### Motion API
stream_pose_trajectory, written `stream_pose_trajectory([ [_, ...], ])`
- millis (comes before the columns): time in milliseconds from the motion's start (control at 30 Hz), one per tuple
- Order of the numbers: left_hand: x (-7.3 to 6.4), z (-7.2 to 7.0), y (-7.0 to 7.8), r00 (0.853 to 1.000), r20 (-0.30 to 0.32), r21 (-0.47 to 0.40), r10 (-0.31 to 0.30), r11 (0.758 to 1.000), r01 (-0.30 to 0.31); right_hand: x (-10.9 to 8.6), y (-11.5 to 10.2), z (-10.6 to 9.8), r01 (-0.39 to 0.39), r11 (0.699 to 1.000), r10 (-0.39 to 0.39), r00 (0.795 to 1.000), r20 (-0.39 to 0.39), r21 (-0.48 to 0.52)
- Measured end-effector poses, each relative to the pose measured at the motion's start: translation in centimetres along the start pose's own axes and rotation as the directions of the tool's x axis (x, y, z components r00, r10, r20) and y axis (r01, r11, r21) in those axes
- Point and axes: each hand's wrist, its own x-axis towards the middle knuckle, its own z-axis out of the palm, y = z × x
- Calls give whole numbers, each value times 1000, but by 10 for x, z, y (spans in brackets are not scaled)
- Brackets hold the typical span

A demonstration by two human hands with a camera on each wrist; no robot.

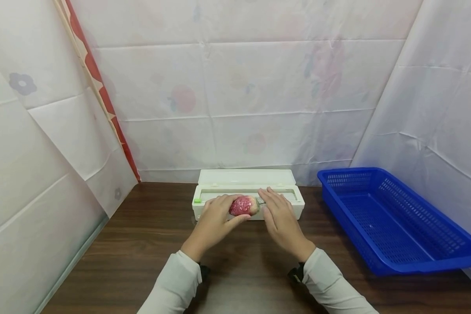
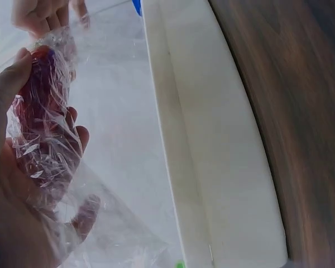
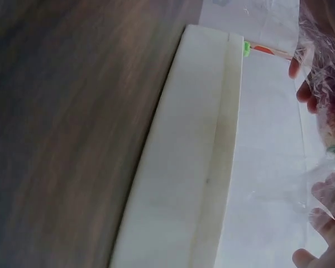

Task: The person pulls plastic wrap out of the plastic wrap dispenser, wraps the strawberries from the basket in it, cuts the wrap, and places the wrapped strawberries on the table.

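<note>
A red fruit [image 1: 241, 206], pale towards its green end and strawberry-like, is wrapped in crinkled clear cling film [image 2: 44, 151]. My left hand [image 1: 215, 220] holds it between thumb and fingers above a white cling film dispenser [image 1: 248, 213]. At the fruit's green end, my right hand [image 1: 283, 220] has its fingers fairly straight and touches the loose film. A sheet of film hangs from the fruit over the dispenser in the left wrist view. The dispenser's lid [image 1: 247, 176] stands raised at the back, and a green slider [image 1: 197, 200] sits at its left end.
On the right stands a blue perforated plastic basket [image 1: 361, 244]. The dispenser rests on a dark wood-grain table [image 1: 141, 261]. White printed sheeting [image 1: 243, 87] encloses the table at the back and both sides.
</note>
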Motion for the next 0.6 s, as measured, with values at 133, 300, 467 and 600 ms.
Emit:
stream_pose_trajectory([
  [133,1,1,6,1000,-14,-54,-26,998,25,-1,1,3,-29,997,28,1000,6,67],
  [300,1,3,10,999,-13,-85,-42,996,40,-2,1,4,-20,996,20,1000,4,85],
  [467,1,4,11,999,-28,-88,-43,995,40,-2,0,5,-11,998,10,1000,5,57],
  [600,1,4,11,998,-43,-85,-45,996,41,-3,-2,6,-3,999,3,1000,19,38],
])
